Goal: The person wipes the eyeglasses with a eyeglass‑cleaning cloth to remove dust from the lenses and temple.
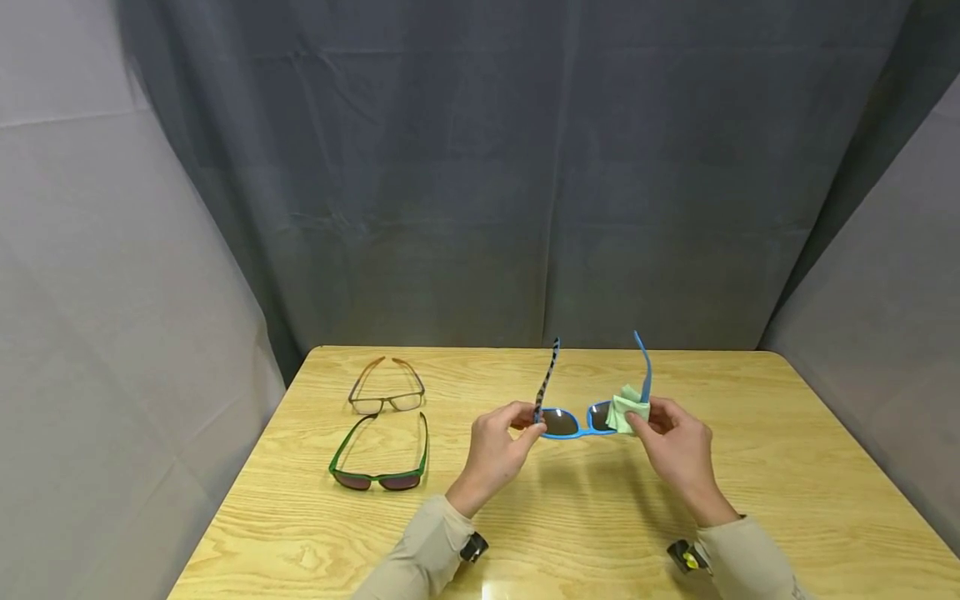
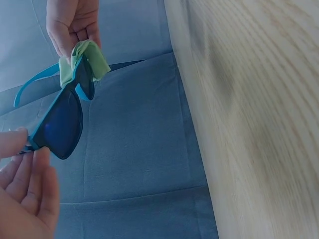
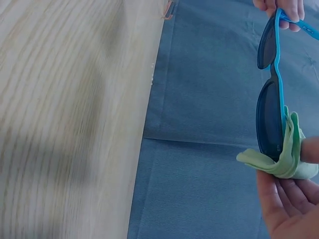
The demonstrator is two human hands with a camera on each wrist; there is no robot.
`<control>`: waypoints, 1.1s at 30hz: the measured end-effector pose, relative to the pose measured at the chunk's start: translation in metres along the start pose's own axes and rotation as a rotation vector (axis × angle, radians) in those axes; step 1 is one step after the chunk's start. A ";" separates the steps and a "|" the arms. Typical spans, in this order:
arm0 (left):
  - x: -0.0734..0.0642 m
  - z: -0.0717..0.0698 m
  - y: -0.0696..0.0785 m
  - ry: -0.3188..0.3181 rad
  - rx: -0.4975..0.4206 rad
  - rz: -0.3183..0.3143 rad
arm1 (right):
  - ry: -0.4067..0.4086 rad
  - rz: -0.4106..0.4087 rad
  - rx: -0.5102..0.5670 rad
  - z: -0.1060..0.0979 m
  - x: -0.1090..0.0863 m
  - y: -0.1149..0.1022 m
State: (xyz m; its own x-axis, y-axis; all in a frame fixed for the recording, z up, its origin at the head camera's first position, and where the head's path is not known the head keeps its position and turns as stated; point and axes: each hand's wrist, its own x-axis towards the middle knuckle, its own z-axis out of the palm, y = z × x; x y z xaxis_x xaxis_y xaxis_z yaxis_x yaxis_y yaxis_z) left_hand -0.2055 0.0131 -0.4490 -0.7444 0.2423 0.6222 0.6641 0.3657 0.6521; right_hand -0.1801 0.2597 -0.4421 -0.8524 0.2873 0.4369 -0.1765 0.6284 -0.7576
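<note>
Blue-framed sunglasses (image 1: 580,432) with dark lenses are held above the table, both temples unfolded and pointing away. My left hand (image 1: 497,450) pinches the frame's left corner by the hinge, where a black-patterned temple (image 1: 548,377) rises. At the other end, my right hand (image 1: 678,446) pinches a folded light green cloth (image 1: 628,410) around the right lens's outer edge. In the right wrist view the cloth (image 3: 286,167) wraps the frame's end between thumb and fingers. The left wrist view shows the left lens (image 2: 62,124) uncovered.
On the left of the wooden table (image 1: 780,467) lie green-framed sunglasses (image 1: 378,478), with thin-framed clear eyeglasses (image 1: 386,403) behind them. Both pairs have their temples unfolded. A dark grey curtain (image 1: 480,183) hangs behind the table, and pale cloth walls (image 1: 112,333) stand at the sides.
</note>
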 end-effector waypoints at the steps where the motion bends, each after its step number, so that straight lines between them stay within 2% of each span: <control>1: 0.000 0.000 0.000 0.004 -0.002 -0.001 | 0.004 -0.001 -0.002 0.001 0.000 0.000; 6: 0.000 0.000 -0.002 0.007 0.023 0.008 | 0.021 0.012 0.008 0.005 -0.001 0.002; 11: 0.001 0.000 -0.002 -0.027 0.054 0.018 | 0.026 0.029 0.035 0.008 -0.001 0.005; 22: 0.002 -0.001 0.000 -0.062 0.093 0.040 | 0.031 0.009 0.000 0.009 0.000 0.007; 33: -0.002 0.000 0.001 -0.106 0.113 0.015 | 0.055 -0.023 -0.022 0.004 -0.001 0.005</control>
State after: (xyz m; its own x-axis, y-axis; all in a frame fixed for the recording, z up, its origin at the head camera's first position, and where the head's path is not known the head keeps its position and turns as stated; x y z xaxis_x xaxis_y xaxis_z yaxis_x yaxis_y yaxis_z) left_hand -0.2037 0.0126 -0.4495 -0.7418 0.3401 0.5780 0.6674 0.4585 0.5869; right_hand -0.1826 0.2596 -0.4486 -0.8197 0.3117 0.4806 -0.1841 0.6511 -0.7363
